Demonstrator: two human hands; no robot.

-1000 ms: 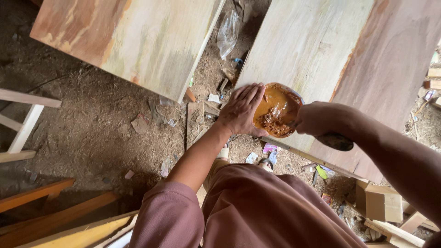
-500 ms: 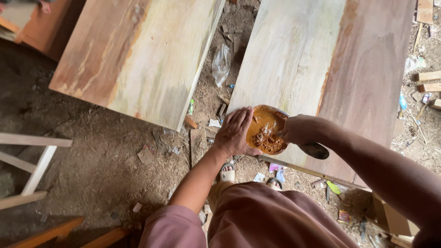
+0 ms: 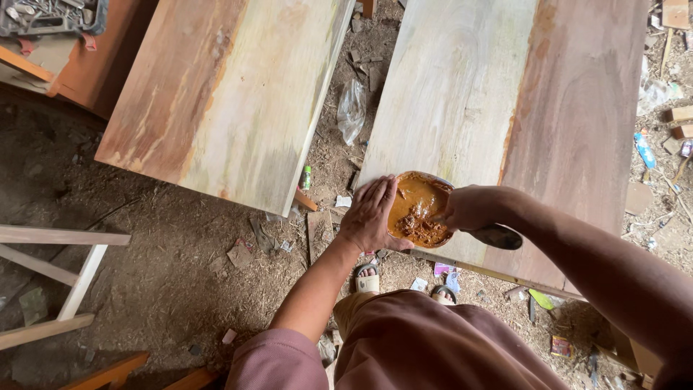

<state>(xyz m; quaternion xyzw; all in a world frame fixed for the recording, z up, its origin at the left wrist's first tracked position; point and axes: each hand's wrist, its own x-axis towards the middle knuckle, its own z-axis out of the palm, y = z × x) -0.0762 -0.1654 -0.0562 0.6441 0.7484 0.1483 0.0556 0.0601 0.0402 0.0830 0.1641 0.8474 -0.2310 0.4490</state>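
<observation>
— Where was the bowl (image 3: 419,209)?
— At the near edge of the right-hand board (image 3: 505,101), full of brown paste. The left hand (image 3: 369,215) cupped its side, fingers spread.
— And the right hand (image 3: 469,208)?
— Closed around a dark-handled tool (image 3: 498,237), working inside the bowl.

Orange-brown paste (image 3: 419,213) in bowl; pale boards (image 3: 462,94) streaked reddish-brown; maroon shirt (image 3: 433,347).

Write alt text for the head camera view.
A person's left hand steadies a round bowl of brown paste on a pale wooden board while the right hand works in it with a dark-handled tool; sawdust-covered ground below.
</observation>
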